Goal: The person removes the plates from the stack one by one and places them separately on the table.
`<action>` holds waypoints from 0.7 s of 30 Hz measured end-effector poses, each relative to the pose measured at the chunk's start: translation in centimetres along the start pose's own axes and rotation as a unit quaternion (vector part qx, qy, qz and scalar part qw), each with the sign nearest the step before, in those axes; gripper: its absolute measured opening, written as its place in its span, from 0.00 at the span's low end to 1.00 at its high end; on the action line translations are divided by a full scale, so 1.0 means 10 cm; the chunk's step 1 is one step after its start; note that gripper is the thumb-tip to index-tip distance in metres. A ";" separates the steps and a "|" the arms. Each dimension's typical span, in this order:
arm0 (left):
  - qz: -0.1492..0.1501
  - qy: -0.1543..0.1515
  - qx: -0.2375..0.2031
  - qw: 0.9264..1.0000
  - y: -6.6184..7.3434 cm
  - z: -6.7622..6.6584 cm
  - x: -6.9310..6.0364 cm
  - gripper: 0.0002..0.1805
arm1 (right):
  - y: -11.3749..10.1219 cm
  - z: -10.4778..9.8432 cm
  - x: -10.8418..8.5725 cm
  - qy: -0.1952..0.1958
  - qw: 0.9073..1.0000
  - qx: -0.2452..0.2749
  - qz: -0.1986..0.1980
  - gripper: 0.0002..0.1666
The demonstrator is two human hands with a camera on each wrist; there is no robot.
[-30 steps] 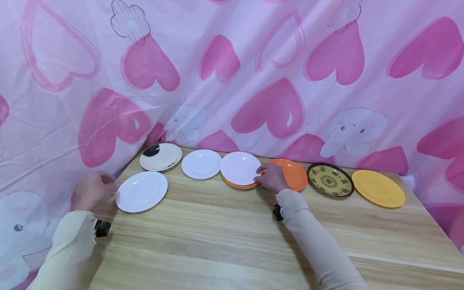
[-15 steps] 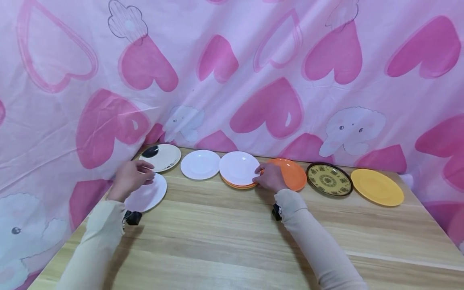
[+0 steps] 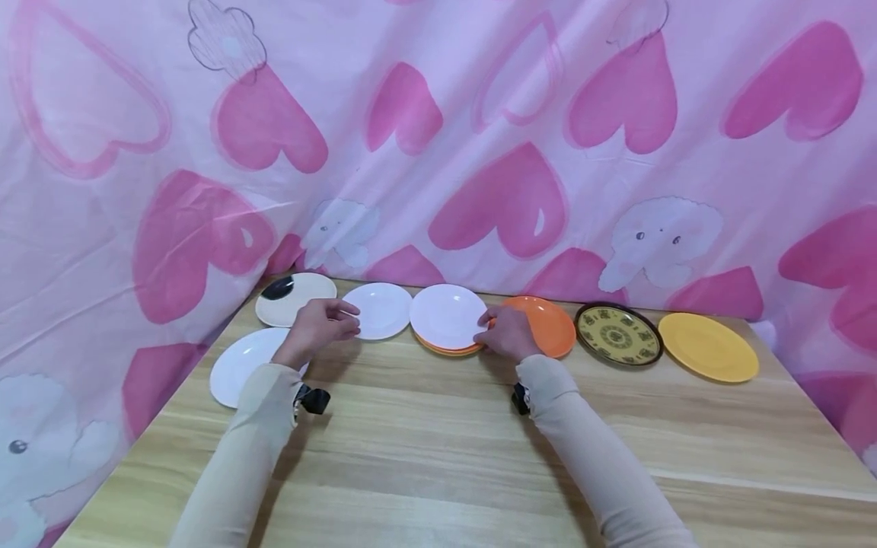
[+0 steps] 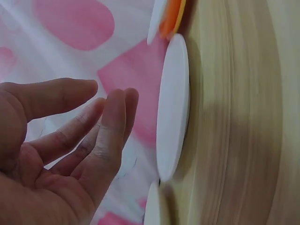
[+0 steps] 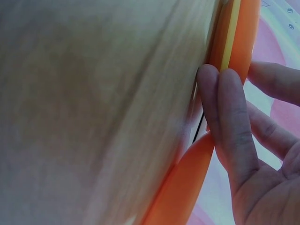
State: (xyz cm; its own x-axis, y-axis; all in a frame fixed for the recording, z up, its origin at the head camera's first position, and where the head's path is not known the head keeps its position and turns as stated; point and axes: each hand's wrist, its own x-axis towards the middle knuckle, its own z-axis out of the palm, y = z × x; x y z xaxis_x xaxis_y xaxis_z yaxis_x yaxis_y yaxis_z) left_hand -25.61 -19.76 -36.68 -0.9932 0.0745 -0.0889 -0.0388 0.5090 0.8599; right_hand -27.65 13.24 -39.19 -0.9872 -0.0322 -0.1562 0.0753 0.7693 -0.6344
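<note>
My right hand [image 3: 508, 332] is at the right rim of a stack of plates, with a white plate [image 3: 448, 317] on top and orange and yellow ones beneath. In the right wrist view its thumb and fingers lie on either side of the orange plate's edge [image 5: 246, 40]. My left hand [image 3: 318, 329] is in the air, holding nothing, its fingers loosely bent and apart. Just beyond its fingertips a white plate [image 3: 382, 313] lies on the table, also seen as a white plate [image 4: 172, 108] side-on in the left wrist view.
Left lie a cream plate with a black patch [image 3: 291, 303] and a white plate [image 3: 236, 365], partly hidden by my left arm. To the right follow an orange plate [image 3: 551, 326], a dark-rimmed patterned plate [image 3: 619, 335] and a yellow plate [image 3: 709, 348]. Behind the wooden table [image 3: 438, 441] hangs pink cloth.
My left hand has moved right, from beside the front-left white plate, across it, to near the white plate in the back row. The right hand has stayed at the stack.
</note>
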 end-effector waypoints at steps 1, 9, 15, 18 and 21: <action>0.002 -0.003 0.000 1.000 0.02 0.03 0.02 0.19 | -0.01 -0.01 0.00 0.000 1.000 -0.001 0.001 0.18; 0.020 -0.025 -0.041 0.999 0.13 0.32 0.18 0.19 | -0.03 -0.03 0.00 0.004 1.000 -0.004 0.008 0.18; 0.056 0.009 0.062 0.996 0.20 0.54 0.24 0.16 | -0.01 0.00 0.00 0.003 1.000 -0.003 0.008 0.18; 0.076 0.025 0.106 0.991 0.24 0.62 0.26 0.15 | -0.02 0.02 0.00 0.005 1.000 -0.002 0.004 0.17; 0.081 0.033 0.125 0.988 0.27 0.68 0.28 0.15 | -0.03 0.02 0.00 0.004 1.000 0.000 0.004 0.18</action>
State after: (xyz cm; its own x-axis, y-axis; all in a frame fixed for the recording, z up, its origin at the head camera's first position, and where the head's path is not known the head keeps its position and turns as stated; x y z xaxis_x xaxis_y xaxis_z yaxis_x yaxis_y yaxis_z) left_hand -27.73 -12.33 -37.98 -0.9896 0.1198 0.0802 0.1411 0.6916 0.7083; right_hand -27.65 12.86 -39.14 -0.9876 -0.0205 -0.1556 0.0837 0.7702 -0.6323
